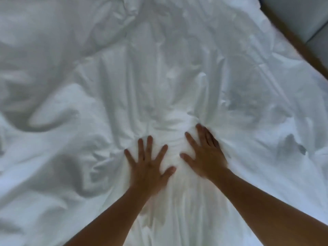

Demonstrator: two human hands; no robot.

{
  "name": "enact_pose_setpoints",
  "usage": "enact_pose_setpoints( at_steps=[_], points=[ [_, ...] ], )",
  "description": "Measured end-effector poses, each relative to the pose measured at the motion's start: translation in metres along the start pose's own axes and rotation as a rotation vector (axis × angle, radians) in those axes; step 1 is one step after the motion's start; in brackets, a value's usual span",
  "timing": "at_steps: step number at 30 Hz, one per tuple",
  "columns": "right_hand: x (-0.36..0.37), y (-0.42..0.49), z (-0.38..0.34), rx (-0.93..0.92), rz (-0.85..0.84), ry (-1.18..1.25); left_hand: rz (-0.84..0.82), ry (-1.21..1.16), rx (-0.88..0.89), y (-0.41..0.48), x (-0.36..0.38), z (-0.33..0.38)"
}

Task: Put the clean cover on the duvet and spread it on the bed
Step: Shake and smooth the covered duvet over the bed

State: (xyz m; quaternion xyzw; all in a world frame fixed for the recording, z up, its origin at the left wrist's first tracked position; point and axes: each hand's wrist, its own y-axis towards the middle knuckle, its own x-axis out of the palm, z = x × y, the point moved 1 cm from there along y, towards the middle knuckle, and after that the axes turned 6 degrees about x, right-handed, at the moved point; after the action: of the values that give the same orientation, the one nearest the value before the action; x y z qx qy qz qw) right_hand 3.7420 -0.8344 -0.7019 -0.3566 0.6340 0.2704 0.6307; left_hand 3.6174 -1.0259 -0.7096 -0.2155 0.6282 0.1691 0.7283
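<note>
Under both palms: rumpled duvet; left hand, right hand flat, fingers spread, pressing.

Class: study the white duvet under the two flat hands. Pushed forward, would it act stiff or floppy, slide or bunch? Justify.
Probably floppy: the duvet lies in soft creases. It would likely bunch rather than slide whole, since ridges gather just ahead of the left hand and right hand. Its puffy folds suggest it is light for its size.

Person's arms: two bare forearms, bare hands
Left hand and right hand uncovered from fingertips to the lower frame edge; right hand's outline blurred
</note>
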Motion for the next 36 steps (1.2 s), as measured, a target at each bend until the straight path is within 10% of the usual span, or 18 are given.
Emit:
enact_pose_setpoints(
  at_steps=[5,9,12,17,25,28,32,36],
  points=[
    [-0.026,0.112,0.07,0.275,0.222,-0.116,-0.015,-0.01,-0.233,0.135,-0.019,-0.02],
    [-0.027,0.18,0.14,0.63,-0.122,0.039,-0.121,-0.016,-0.321,0.178,-0.012,0.018],
    [-0.033,0.213,0.158,0.508,-0.224,0.036,-0.164,-0.076,-0.222,0.217,-0.027,0.053],
    [-0.066,0.258,0.234,0.564,0.092,0.181,-0.16,-0.062,-0.034,0.331,-0.042,0.126],
    [-0.065,0.278,0.249,0.741,-0.084,0.503,-0.115,-0.195,-0.579,0.43,-0.062,0.161],
    [-0.097,0.302,0.28,0.529,-0.145,0.536,-0.18,-0.292,-0.443,0.467,-0.088,0.157],
    [-0.104,0.295,0.337,0.636,0.207,0.437,0.166,-0.337,-0.151,0.483,-0.094,0.166],
    [-0.068,0.304,0.31,0.798,-0.103,0.449,-0.16,-0.268,-0.31,0.478,-0.045,0.184]
  ],
)
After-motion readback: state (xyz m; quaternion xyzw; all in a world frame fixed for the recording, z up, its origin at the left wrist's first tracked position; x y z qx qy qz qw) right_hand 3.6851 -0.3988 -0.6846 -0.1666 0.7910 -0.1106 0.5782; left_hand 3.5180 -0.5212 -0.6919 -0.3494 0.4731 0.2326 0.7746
